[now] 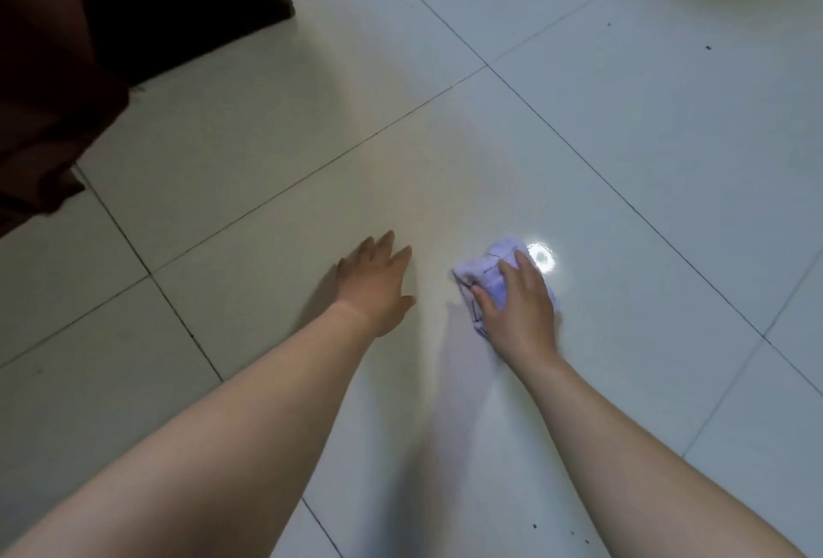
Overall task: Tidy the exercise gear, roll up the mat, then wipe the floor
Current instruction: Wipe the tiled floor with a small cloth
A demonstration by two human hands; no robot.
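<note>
Both hands on the tiled floor [623,156]
Right hand [519,312] presses flat on a crumpled pale cloth [487,279]; left hand [378,281] rests spread, empty

Pale lilac cloth [492,276] with thin dark lines, glossy off-white floor tiles [623,156], dark brown furniture [133,0]

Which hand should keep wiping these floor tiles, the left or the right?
The right hand. It presses the crumpled lilac cloth flat on the tile floor, next to the bright light reflection. The left hand holds nothing; it is spread open, apparently bracing on the tile beside it.
</note>
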